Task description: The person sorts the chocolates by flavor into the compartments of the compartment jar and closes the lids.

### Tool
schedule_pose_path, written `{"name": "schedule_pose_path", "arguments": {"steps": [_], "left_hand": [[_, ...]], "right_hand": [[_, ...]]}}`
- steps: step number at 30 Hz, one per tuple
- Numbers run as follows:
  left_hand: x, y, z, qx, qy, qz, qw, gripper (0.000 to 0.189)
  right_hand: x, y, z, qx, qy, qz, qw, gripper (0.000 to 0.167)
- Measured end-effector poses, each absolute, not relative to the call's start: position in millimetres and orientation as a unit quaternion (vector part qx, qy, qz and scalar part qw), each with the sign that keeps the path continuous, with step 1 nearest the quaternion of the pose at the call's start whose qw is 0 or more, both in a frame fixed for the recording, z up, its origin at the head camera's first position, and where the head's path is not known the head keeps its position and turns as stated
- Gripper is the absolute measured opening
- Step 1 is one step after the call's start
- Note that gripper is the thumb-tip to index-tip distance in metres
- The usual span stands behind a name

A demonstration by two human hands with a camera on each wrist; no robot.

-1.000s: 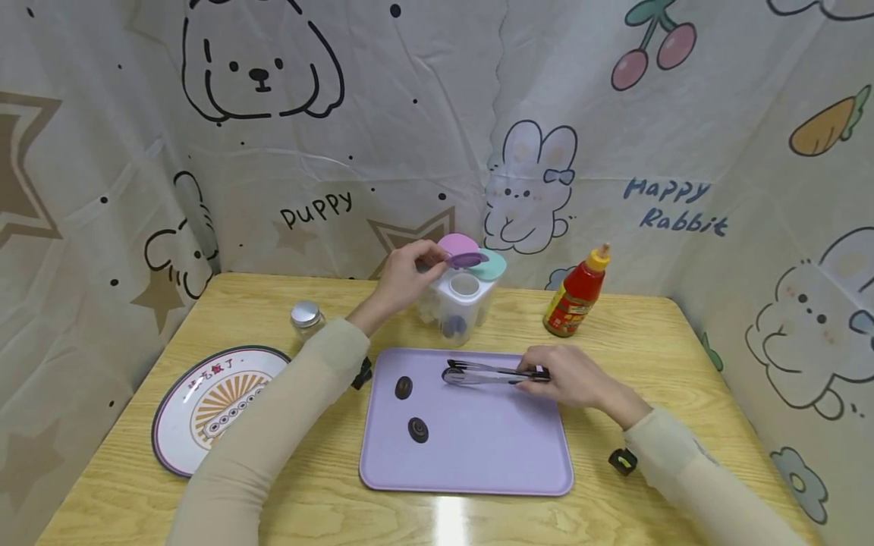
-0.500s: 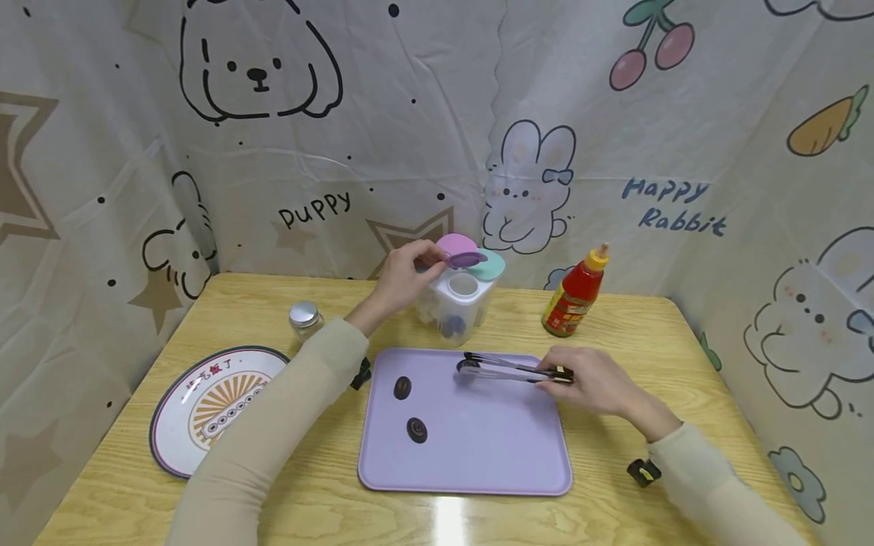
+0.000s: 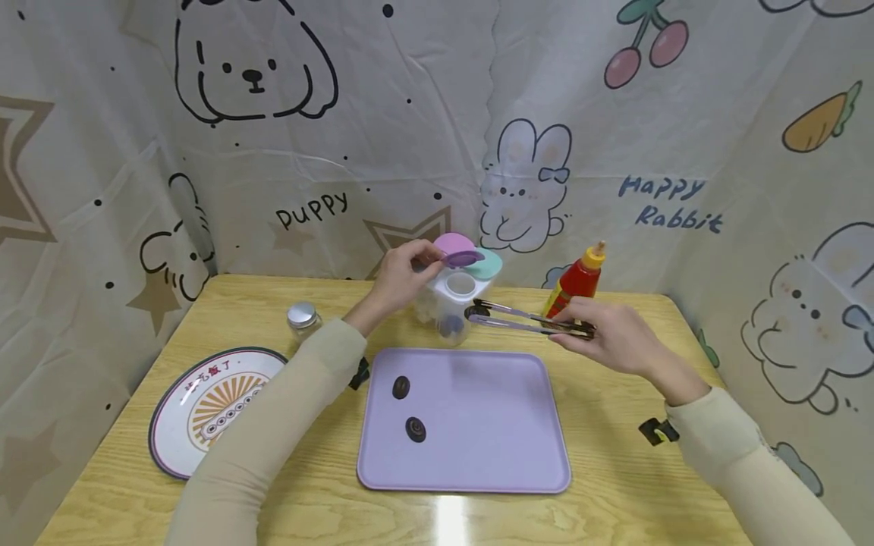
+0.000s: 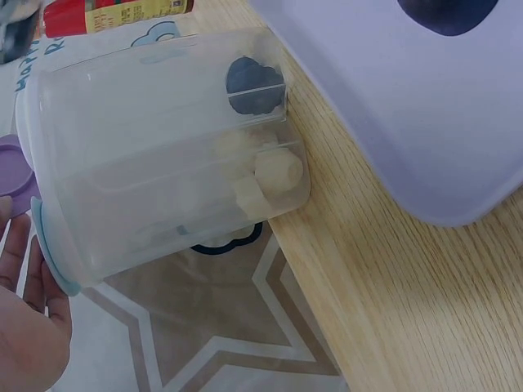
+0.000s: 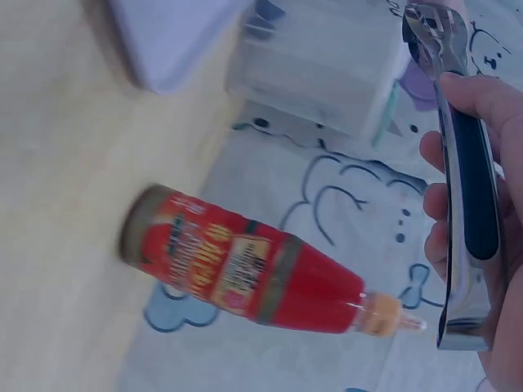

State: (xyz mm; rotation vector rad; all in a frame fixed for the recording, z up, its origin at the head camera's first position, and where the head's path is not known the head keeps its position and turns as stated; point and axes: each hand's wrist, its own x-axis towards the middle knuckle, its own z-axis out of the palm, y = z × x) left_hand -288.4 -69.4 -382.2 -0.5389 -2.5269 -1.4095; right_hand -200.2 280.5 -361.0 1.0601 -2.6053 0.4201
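Observation:
With its fingertips my left hand (image 3: 404, 274) pinches the raised purple lid (image 3: 463, 258) of a clear, multi-compartment container (image 3: 447, 303). The round opening under that lid is uncovered. In the left wrist view, dark pieces (image 4: 255, 86) lie in one compartment and pale chunks (image 4: 279, 169) in another. My right hand (image 3: 614, 334) grips metal tongs (image 3: 515, 322) with dark handles. Between the tongs' tips is a dark, round piece (image 3: 480, 309), held just right of the container and below its opening. Two dark brown oval pieces (image 3: 401, 387) rest on the lilac tray (image 3: 485, 447).
A red squeeze bottle (image 3: 576, 284) with a yellow cap stands behind the right hand. On the left are a silver-lidded jar (image 3: 303, 317) and a white oval plate (image 3: 177, 409), partly covered by the left sleeve. A printed cloth (image 3: 287, 159) hangs behind the table.
The tongs, with a dark piece in their tips, have risen off the tray towards the container's side. My left hand still holds the purple lid up.

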Motion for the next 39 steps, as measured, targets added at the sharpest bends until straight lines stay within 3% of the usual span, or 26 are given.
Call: {"name": "schedule_pose_path", "arguments": {"steps": [10, 23, 39], "left_hand": [[-289.0, -69.8, -383.6, -0.182, -0.855, -0.474, 0.103, 0.012], [-289.9, -69.2, -384.5, -0.186, -0.852, -0.479, 0.104, 0.012], [-290.1, -69.8, -383.8, -0.186, -0.854, -0.474, 0.106, 0.011]], "right_hand": [[-228.3, 270.1, -338.7, 0.384, -0.891, 0.142, 0.197, 0.019], [-247.6, 260.3, -340.6, 0.360, -0.908, 0.134, 0.166, 0.013], [-246.7, 262.1, -341.7, 0.343, -0.918, 0.145, 0.140, 0.022]]}}
